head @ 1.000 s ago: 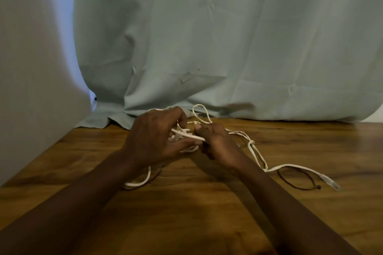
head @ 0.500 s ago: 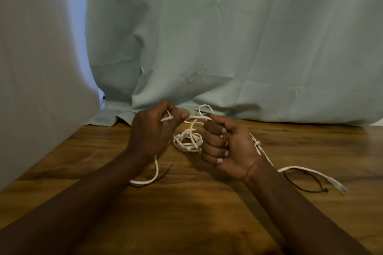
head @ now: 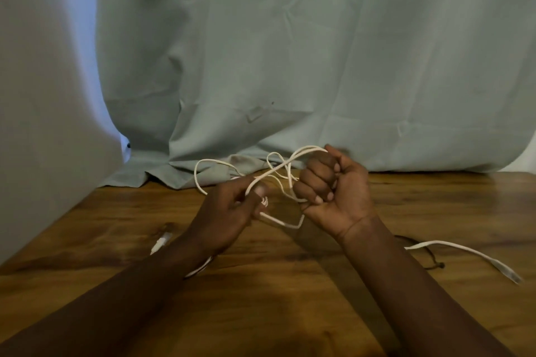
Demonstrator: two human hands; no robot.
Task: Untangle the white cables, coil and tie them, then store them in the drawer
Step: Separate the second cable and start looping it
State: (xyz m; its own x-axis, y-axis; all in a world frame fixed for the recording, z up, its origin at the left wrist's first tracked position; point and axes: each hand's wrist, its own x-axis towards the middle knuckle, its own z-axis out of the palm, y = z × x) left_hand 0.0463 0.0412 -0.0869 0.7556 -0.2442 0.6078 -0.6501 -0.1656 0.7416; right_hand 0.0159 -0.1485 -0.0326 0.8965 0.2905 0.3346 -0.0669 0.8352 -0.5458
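A tangle of white cables (head: 278,171) hangs in loose loops between my two hands, just above the wooden table (head: 261,284). My left hand (head: 226,211) pinches a strand between thumb and fingers, palm away from me. My right hand (head: 333,191) is a fist closed around other strands, palm toward me. One cable end with a flat plug (head: 509,275) trails over the table to the right. Another plug end (head: 161,243) lies left of my left forearm. No drawer is in view.
A pale green cloth (head: 319,66) hangs as a backdrop and bunches on the table's far edge. A grey cloth-covered surface (head: 43,124) closes off the left side. A thin black tie (head: 432,262) lies on the table by the right cable end.
My hands have drawn apart and lifted. The tight bundle has opened into wider loops, and my right fist has risen higher. A plug end now shows on the table at left.
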